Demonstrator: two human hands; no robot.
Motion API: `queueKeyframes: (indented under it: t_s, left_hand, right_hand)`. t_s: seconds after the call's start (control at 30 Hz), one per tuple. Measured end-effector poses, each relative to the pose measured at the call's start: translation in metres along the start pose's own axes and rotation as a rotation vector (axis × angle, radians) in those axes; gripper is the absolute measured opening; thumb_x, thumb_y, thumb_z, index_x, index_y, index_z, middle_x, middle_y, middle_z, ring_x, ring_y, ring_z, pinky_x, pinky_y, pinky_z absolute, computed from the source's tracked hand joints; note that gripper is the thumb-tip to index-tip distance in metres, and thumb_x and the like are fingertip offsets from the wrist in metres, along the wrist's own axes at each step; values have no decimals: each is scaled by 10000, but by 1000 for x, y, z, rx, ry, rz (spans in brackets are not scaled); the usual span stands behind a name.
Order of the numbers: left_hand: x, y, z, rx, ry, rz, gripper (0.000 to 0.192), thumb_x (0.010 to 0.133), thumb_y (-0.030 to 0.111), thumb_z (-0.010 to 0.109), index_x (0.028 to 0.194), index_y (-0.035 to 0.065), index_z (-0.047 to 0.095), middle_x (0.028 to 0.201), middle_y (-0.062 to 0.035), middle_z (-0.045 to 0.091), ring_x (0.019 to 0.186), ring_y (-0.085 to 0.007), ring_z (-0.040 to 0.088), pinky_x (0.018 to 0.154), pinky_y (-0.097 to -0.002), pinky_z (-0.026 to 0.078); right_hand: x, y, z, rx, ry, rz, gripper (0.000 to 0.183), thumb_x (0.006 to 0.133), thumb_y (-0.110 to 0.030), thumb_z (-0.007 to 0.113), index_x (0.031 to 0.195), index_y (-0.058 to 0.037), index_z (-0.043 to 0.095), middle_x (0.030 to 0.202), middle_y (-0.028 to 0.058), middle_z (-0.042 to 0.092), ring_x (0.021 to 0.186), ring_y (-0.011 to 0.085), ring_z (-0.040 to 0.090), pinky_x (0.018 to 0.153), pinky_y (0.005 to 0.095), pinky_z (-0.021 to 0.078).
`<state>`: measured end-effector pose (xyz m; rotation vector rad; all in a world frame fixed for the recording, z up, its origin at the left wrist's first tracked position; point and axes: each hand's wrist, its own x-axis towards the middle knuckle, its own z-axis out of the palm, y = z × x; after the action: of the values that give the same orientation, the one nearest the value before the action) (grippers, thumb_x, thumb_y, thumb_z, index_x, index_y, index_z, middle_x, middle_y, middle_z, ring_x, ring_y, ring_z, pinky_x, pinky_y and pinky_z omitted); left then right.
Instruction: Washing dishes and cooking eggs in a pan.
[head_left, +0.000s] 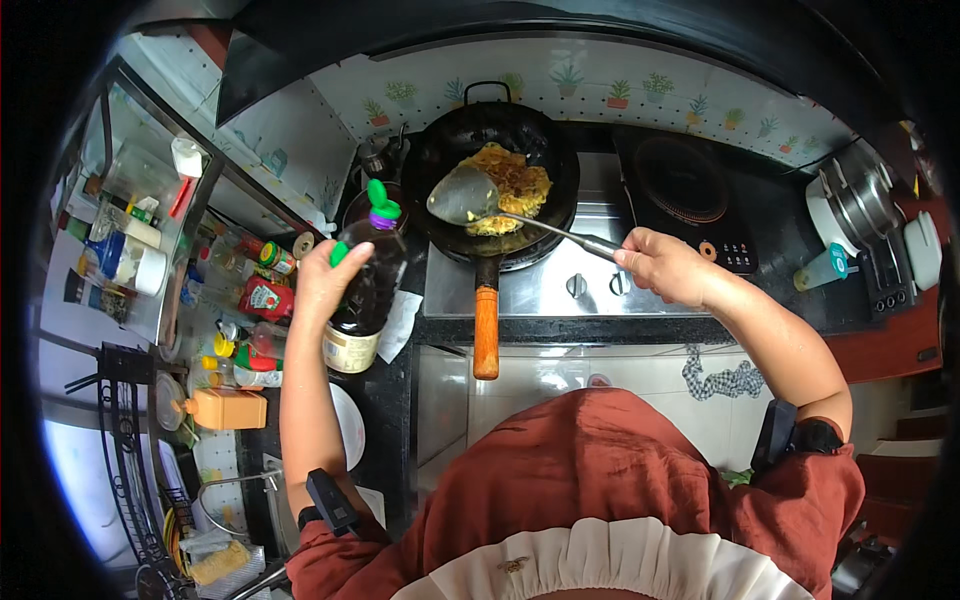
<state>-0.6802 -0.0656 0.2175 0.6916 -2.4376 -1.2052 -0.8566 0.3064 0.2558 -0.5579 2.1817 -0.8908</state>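
A black wok (442, 127) with a wooden handle sits on the gas stove (525, 296). Browned egg (517, 176) lies in it. My right hand (660, 266) grips the handle of a metal wok spatula (465, 196), whose broad blade is over the left part of the egg. Left of the wok, my left hand (330, 277) holds a large bottle of dark liquid (371, 277) by its green handle. The bottle stands nearly upright, its green flip cap (382, 199) raised above a purple collar. Whether its base touches the counter I cannot tell.
An induction cooktop (682, 195) lies right of the stove, with a steel pot (855, 195) and a lidded cup (821, 268) beyond. Sauce bottles, a ketchup bottle (266, 298) and an orange jug (229, 409) line the left side. A white plate (349, 427) is partly behind my left forearm.
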Motion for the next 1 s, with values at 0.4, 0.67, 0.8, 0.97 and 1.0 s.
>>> queueKeyframes:
  t_s: [0.4, 0.67, 0.8, 0.97, 1.0]
  left_hand:
    - [23, 25, 33, 387, -100, 17, 539, 699, 477, 693, 773, -48, 597, 661, -163, 605, 618, -237, 600, 607, -336, 460]
    - [26, 46, 47, 516, -167, 22, 570, 689, 497, 695, 778, -58, 599, 673, -189, 606, 635, -272, 617, 618, -358, 469]
    - [28, 45, 51, 550, -180, 21, 580, 690, 505, 690, 785, -60, 603, 682, -197, 608, 648, -285, 621, 629, -361, 472]
    - [32, 36, 51, 607, -190, 29, 624, 680, 546, 676, 787, -64, 603, 708, -227, 607, 691, -333, 615, 656, -383, 468]
    - [33, 34, 51, 606, -189, 25, 624, 680, 546, 676, 787, -64, 603, 708, -227, 607, 691, -333, 615, 656, -383, 468]
  right_hand:
    - [5, 12, -12, -279, 23, -129, 342, 882, -319, 526, 900, 22, 541, 704, 135, 588, 661, 234, 584, 623, 356, 450]
    - [13, 19, -15, -277, 23, -132, 294, 893, -291, 521, 889, 3, 518, 651, 80, 534, 607, 166, 518, 566, 313, 410]
    - [18, 23, -13, -322, 20, -127, 309, 892, -300, 517, 889, 8, 516, 684, 112, 548, 642, 194, 539, 589, 337, 418]
    - [21, 24, -10, -336, 21, -130, 317, 895, -301, 511, 897, 16, 516, 721, 132, 558, 670, 214, 545, 607, 343, 422]
    - [21, 23, -10, -328, 19, -116, 317, 896, -299, 512, 900, 19, 517, 726, 135, 559, 673, 218, 545, 609, 342, 423]
